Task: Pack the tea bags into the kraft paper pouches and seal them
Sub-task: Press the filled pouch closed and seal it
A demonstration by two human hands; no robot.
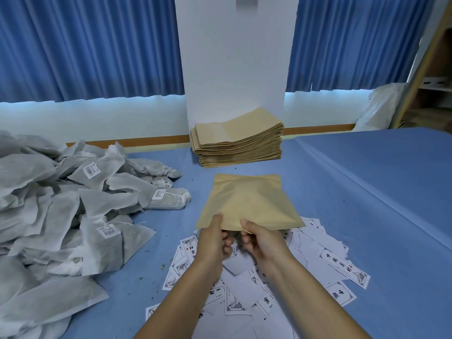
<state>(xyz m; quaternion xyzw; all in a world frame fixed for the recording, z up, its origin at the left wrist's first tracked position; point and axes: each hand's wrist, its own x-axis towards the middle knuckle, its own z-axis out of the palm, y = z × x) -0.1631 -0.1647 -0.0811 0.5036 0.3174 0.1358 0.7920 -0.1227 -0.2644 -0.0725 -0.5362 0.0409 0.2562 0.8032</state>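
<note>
While a big heap of grey-white tea bags (pixel 61 204) covered the left side of the blue-clothed bench (pixel 367 192), some w/ small barcode tags on strings, both hands met at centre. The left hand (pixel 214 238) pinched the near edge of one kraft paper pouch (pixel 249 201), thumb on top & fingers curled under. The right hand (pixel 261 238) gripped the same edge just beside it, thumb on top too. The pouch was held above the bench, its near edge over a scatter of white printed slips (pixel 342 263), its far end pointing toward the wall, its face slightly puffed. Whether a tea bag was inside couldn't be told. Behind it, approx. mid-bench against a white pillar (pixel 234 57), sat a tall stack of flat kraft pouches (pixel 238 140), well apart from the held one. The slips spread under both forearms & out to the right. Blue curtains (pixel 85 45) hung either side of the pillar. Far right, past the bench: a white sack (pixel 381 106) & a wooden shelf unit (pixel 430 81) at the frame edge.
</note>
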